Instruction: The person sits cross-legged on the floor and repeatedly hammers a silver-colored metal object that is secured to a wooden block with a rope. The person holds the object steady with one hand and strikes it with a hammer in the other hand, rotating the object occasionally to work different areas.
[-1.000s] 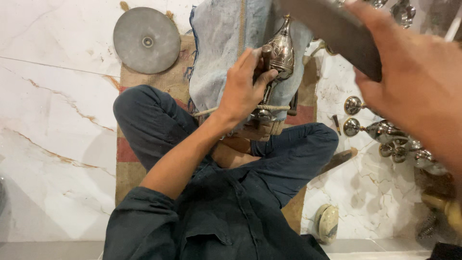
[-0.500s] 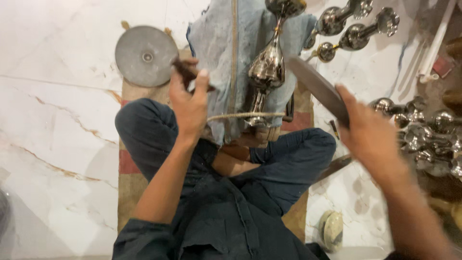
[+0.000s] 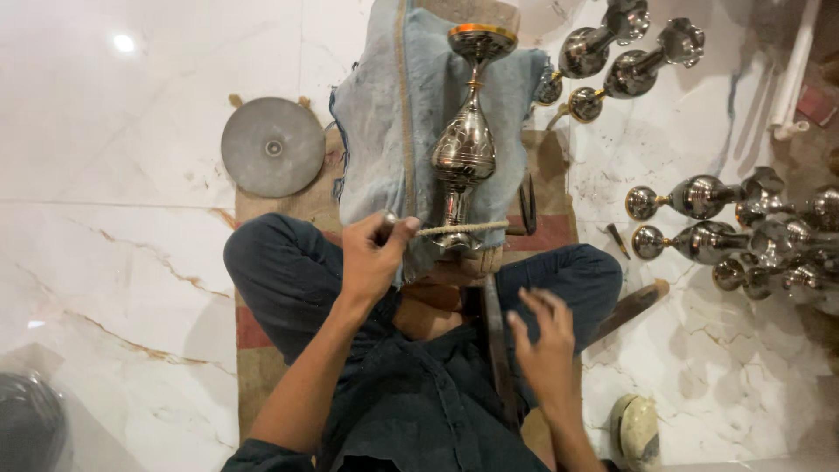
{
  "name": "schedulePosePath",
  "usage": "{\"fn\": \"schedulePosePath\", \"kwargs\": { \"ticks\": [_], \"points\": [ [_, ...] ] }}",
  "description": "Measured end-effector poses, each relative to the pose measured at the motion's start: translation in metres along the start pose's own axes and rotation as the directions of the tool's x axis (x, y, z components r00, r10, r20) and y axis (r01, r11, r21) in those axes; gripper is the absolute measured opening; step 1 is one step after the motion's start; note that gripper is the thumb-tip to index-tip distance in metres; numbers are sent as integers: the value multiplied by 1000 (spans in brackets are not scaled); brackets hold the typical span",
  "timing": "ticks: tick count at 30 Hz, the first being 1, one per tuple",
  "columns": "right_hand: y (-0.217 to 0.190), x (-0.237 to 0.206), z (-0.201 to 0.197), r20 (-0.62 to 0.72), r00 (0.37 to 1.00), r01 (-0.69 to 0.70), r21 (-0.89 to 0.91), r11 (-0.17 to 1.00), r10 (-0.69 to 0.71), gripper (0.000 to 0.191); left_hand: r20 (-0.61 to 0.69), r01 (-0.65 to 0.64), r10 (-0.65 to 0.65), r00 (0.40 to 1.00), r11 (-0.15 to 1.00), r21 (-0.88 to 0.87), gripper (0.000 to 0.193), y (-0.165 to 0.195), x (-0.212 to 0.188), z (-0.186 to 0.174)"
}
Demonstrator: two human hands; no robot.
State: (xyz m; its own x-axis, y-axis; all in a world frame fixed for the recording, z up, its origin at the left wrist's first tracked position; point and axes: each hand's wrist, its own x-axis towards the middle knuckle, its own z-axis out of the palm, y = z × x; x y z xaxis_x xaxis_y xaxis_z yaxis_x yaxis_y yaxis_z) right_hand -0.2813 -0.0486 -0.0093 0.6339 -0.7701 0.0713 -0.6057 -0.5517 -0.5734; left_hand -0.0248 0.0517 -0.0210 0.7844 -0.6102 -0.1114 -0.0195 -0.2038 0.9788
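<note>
While cord-gripped, vase (image 3: 464, 149) mid-cloth (image 3: 384, 114)

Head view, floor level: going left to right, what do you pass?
Dark rounded object at the bottom-left corner → grey metal disc → left hand gripping a cord → engraved metal vase on blue cloth → right hand → cluster of shiny metal vases lying on the marble.

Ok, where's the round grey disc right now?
In the head view the round grey disc lies flat on the marble floor, upper left, at the mat's corner, just left of the blue-grey cloth and beyond the left hand.
</note>
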Motion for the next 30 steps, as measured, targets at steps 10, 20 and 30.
{"fn": "schedulePosePath", "kwargs": {
  "ticks": [10, 20, 30],
  "points": [
    [-60, 104, 6, 78, 908, 408, 58, 911, -412, 43, 168, -268, 224, 960, 907, 325, 29, 34, -10, 10],
    [-38, 91, 26, -46, 896, 444, 49, 895, -442, 25, 167, -475, 445, 880, 838, 268, 22, 15, -23, 14],
    [-50, 97, 1, 76, 768, 626, 123, 770, -636, 62, 464, -565, 401, 790, 769, 297, 34, -8, -34, -7]
  ]
}}
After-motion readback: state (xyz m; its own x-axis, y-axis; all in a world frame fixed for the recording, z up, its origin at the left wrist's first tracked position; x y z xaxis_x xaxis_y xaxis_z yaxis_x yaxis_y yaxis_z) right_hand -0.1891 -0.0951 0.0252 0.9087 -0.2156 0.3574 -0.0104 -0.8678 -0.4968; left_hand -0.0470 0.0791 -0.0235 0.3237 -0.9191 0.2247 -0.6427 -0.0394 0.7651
